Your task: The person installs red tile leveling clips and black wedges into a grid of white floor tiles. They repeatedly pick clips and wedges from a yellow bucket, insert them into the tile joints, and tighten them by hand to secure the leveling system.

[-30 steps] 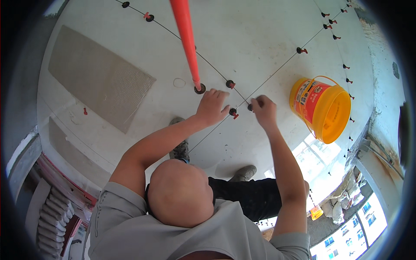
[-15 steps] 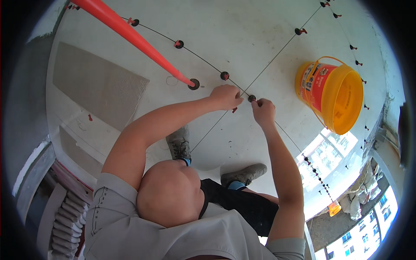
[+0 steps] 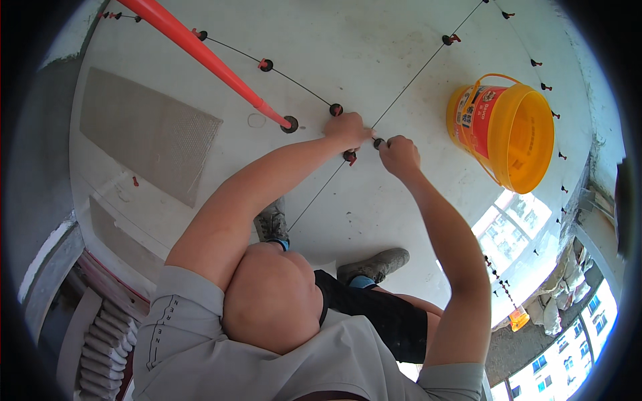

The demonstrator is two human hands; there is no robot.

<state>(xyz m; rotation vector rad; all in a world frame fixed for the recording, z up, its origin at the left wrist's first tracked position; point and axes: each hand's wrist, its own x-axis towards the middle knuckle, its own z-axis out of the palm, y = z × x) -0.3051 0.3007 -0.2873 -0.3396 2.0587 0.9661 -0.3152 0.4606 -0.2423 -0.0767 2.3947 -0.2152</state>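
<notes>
My right hand (image 3: 400,156) is closed with its fingertips on a black round tile leveling spacer (image 3: 379,143), which sits at the joint between large pale floor tiles (image 3: 394,220). My left hand (image 3: 346,129) lies just left of it, fingers curled in near where two joints cross. What those fingers hold, if anything, is hidden. Right below the left hand is another tile leveling spacer (image 3: 350,157), black with a red T-shaped handle. One more spacer (image 3: 336,109) stands in the joint just beyond that hand.
A yellow bucket (image 3: 520,140) with a raised handle stands at the right. A red pole (image 3: 221,70) slants in from the upper left. Further spacers (image 3: 266,65) line the joints. A grey ribbed mat-like sheet (image 3: 147,134) shows at left. My shoes (image 3: 374,266) are close by.
Both hands stay near the joint crossing. The left hand's grip has shifted, and the spacer below it now shows its black disc. The whole view has moved slightly.
</notes>
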